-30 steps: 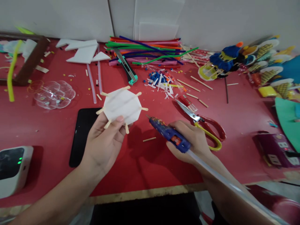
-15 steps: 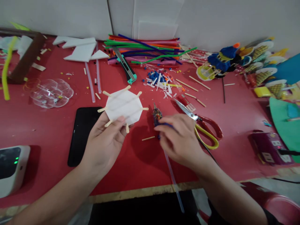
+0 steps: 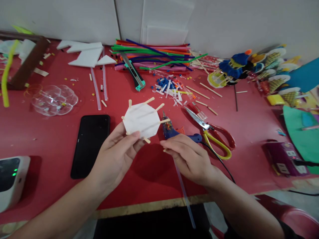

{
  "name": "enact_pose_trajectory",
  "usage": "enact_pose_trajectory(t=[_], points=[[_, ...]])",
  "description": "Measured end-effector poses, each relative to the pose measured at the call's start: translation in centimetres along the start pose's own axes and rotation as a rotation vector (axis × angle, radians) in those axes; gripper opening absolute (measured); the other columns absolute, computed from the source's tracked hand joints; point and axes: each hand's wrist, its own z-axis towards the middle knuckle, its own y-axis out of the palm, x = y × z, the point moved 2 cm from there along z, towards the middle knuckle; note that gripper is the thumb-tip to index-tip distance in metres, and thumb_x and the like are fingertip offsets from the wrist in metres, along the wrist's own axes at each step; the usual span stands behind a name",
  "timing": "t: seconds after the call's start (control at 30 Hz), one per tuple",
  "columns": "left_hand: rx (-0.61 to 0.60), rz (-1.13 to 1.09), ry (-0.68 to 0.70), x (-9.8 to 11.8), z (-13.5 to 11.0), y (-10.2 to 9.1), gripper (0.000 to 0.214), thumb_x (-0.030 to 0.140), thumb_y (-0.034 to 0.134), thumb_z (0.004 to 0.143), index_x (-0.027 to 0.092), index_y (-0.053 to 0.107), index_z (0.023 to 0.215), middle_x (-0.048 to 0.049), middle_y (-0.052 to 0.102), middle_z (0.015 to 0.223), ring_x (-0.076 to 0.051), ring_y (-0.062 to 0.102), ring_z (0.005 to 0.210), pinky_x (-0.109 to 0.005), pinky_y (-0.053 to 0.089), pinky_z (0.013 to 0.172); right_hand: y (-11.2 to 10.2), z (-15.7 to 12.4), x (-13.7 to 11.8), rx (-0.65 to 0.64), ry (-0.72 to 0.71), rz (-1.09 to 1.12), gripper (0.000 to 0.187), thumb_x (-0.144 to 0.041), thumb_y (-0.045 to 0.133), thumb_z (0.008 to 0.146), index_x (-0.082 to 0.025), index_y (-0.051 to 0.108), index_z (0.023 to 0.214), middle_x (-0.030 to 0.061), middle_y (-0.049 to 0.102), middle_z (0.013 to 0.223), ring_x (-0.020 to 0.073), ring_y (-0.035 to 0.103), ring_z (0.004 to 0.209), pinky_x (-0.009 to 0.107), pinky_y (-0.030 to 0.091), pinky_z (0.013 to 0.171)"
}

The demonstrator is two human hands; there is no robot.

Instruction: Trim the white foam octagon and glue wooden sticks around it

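Observation:
My left hand [image 3: 119,149] grips a white octagonal piece [image 3: 142,120] by its lower edge, thumb on top. Short wooden sticks [image 3: 159,107] poke out around its rim. Fingers pinched, my right hand [image 3: 189,156] has a small wooden stick [image 3: 164,150] in it, only its tip showing. Behind that hand a blue glue gun [image 3: 170,131] lies on the red table, nozzle pointing away from me and partly covered by the hand. A long clear glue stick [image 3: 184,192] runs from under the right hand past the table's front edge.
Scissors [image 3: 206,126] lie right of the glue gun, a black phone [image 3: 90,146] on the left. Farther back are a green cutter [image 3: 136,78], pipe cleaners [image 3: 154,53], loose sticks [image 3: 198,92] and white scraps [image 3: 87,54]. A purple box [image 3: 286,157] stands at right.
My right hand has come off the glue gun and picked up the small stick that lay on the table. My left hand has moved the white piece slightly right and tilted it.

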Motion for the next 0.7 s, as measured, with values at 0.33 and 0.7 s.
enact_pose_trajectory(t=[0.33,0.7], points=[[-0.143,0.002,-0.122,-0.9,-0.5,0.5,0.035,0.021,0.079,0.081,0.028,0.075,0.115,-0.0053,0.075,0.125,-0.027,0.071,0.115,-0.034,0.063,0.093,-0.6,-1.0,-0.2,0.338,0.118,0.190,0.051,0.005,0.068,0.081,-0.025,0.063,0.122,0.0043,0.080,0.105,0.0199,0.078,0.094,0.035,0.068,0.077],[-0.165,0.001,-0.121,-1.2,-0.6,0.7,0.035,0.027,0.086,0.076,0.034,0.078,0.109,-0.0021,0.076,0.123,-0.027,0.071,0.115,-0.034,0.062,0.095,-1.5,-0.5,-0.9,0.312,-0.097,-0.042,0.034,-0.001,0.075,0.080,-0.023,0.066,0.104,0.0047,0.079,0.095,0.0193,0.078,0.083,0.034,0.070,0.067]])
